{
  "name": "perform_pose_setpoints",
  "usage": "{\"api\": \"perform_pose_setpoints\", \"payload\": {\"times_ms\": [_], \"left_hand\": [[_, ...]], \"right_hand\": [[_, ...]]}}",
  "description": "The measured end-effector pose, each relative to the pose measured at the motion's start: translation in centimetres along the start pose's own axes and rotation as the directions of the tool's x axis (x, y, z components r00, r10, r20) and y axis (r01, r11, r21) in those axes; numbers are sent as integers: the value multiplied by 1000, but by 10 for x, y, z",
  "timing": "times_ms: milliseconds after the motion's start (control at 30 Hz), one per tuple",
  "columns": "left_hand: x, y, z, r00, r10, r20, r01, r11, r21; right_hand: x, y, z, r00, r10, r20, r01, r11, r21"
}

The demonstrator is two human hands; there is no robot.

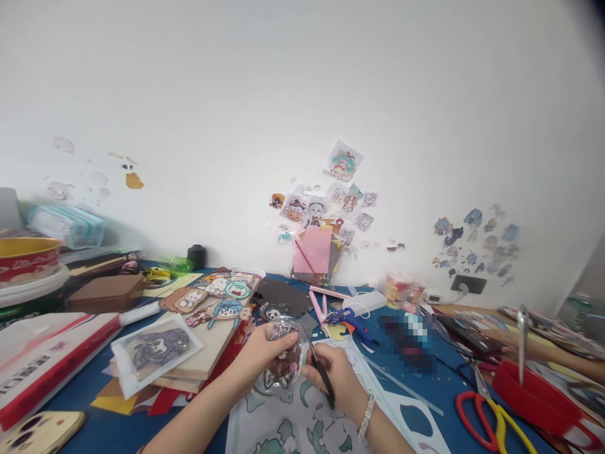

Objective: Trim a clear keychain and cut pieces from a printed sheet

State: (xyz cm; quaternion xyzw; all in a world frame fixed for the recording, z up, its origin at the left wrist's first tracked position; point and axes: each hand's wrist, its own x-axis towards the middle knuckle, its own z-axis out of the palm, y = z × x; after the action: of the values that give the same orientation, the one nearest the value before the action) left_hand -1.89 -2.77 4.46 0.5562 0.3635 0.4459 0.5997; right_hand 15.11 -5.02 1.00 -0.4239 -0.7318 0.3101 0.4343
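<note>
At the far left, a red bowl (29, 268) with a yellow inside sat on a tub (35, 296), with a teal pouch (66, 226) behind it. To their right lay a brown box (106, 293). Nearer, a red and white carton (61, 362) slanted across the blue table (101, 343). Right of it, a packet (158, 350) with a dark purple figure rested on a stack of boards (212, 356), and cartoon cutouts (227, 309) lay at the stack's far end.

In the near middle, the left hand (267, 347) was closed in a pinch, thumb on top, on a clear film (282, 373) printed with a brown and white figure. The film was held up over a patterned sheet (293, 425). Just to its right, the right hand (338, 373) was curled around black scissors (324, 376), their blades pointing away at the film's right edge; how far the blades were parted could not be told.

Beyond, a pink note (312, 250) hung low on the wall among stickers. Farther right lay a white block (363, 303) and a blue tool (354, 325). At the right, red-handled scissors (472, 419) lay beside a red tub (534, 394), with another person's arm (553, 356) behind it.
</note>
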Motion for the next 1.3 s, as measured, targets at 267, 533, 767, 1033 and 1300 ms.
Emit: {"api": "perform_pose_setpoints", "payload": {"times_ms": [267, 533, 767, 1033, 1300], "left_hand": [[-2, 0, -1, 999, 33, 1, -33, 997, 71], [-2, 1, -2, 995, 72, 63, -78, 992, 98], [5, -4, -3, 996, 65, 60, -73, 987, 146], [5, 2, -8, 998, 60, -29, -64, 980, -189], [-4, 3, 5, 999, 23, -42, -29, 991, -133]], "right_hand": [[-2, 3, 4, 1000, 8, 18, -9, 999, 49], [-1, 6, 5, 1000, -3, -3, 3, 1000, 17], [3, -3, 2, 994, 105, -40, -99, 987, 124], [7, 0, 3, 991, 79, -106, -61, 984, 166], [3, -2, 9, 999, -25, 24, 20, 986, 166]]}}
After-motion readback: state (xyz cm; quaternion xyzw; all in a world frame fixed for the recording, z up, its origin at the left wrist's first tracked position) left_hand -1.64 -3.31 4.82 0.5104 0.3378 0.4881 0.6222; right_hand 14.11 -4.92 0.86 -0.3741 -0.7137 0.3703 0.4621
